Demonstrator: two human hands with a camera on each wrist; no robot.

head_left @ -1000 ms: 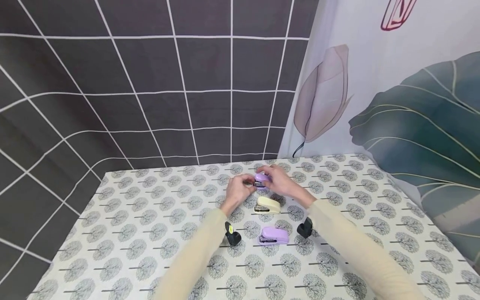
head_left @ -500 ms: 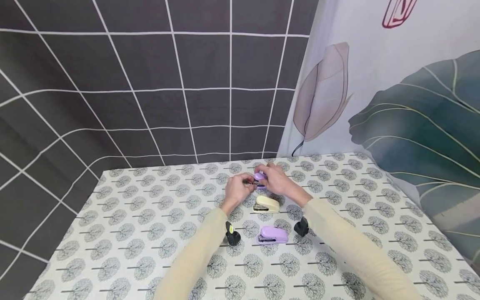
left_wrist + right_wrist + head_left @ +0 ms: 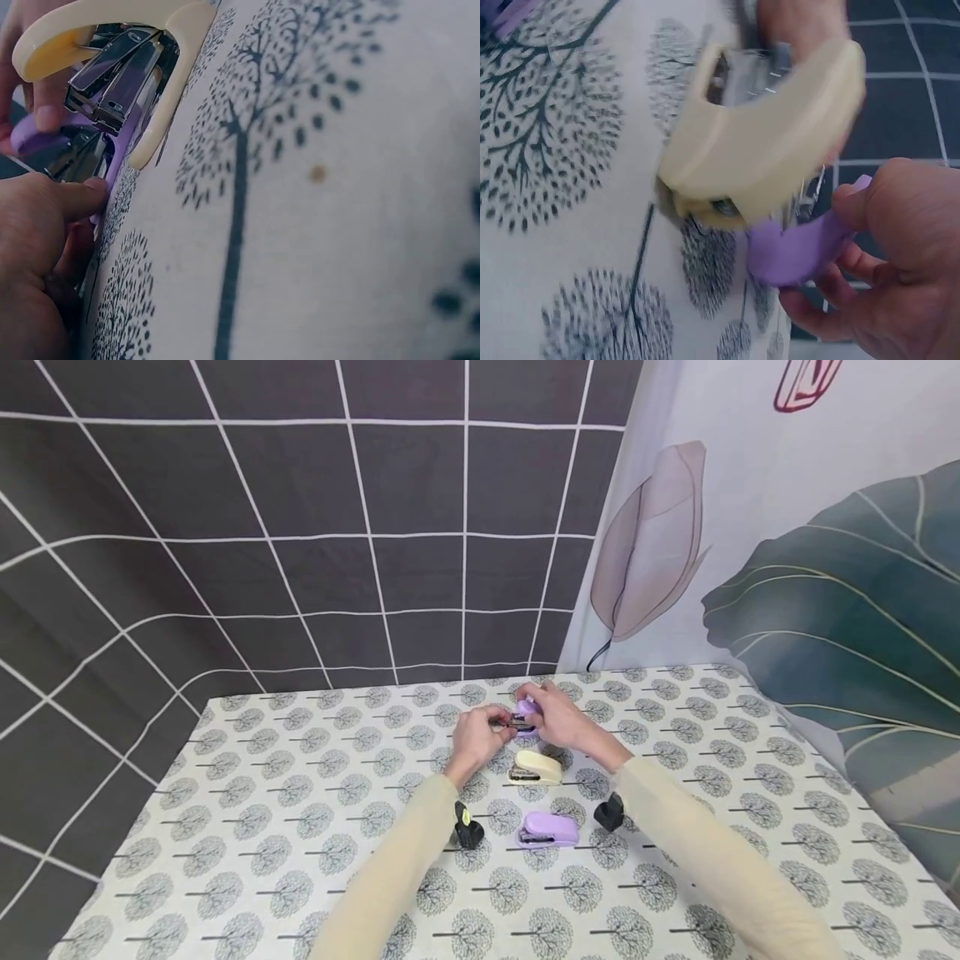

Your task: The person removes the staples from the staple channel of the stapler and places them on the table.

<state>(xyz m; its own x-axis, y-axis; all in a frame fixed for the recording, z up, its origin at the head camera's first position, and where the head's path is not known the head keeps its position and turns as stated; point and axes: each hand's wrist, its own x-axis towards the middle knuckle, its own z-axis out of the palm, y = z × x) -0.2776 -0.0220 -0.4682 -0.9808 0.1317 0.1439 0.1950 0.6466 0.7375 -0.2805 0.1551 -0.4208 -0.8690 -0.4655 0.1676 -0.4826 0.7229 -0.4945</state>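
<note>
At the far side of the table, both hands are on a purple stapler [image 3: 527, 707]. My right hand [image 3: 557, 717] grips its top cover between thumb and fingers, and the cover stands raised from the metal magazine. My left hand [image 3: 477, 740] is at its front end, with thumb and finger pinching low near the base [image 3: 112, 176]. What lies between those left fingertips is mostly hidden. Just nearer than the hands stands a cream stapler [image 3: 535, 768], untouched, its metal magazine showing in the left wrist view. A second purple stapler [image 3: 548, 830] lies closer to me.
A white cloth with a tree print [image 3: 300, 793] covers the table. Behind it hangs a dark curtain with a white grid [image 3: 412, 577], and a leaf-patterned curtain [image 3: 825, 610] is at the right. The staplers line up front to back.
The far purple stapler's top cover has been lifted, showing more of its dark inside. The right fingers have risen slightly with it, while the left hand stays at the front end.
</note>
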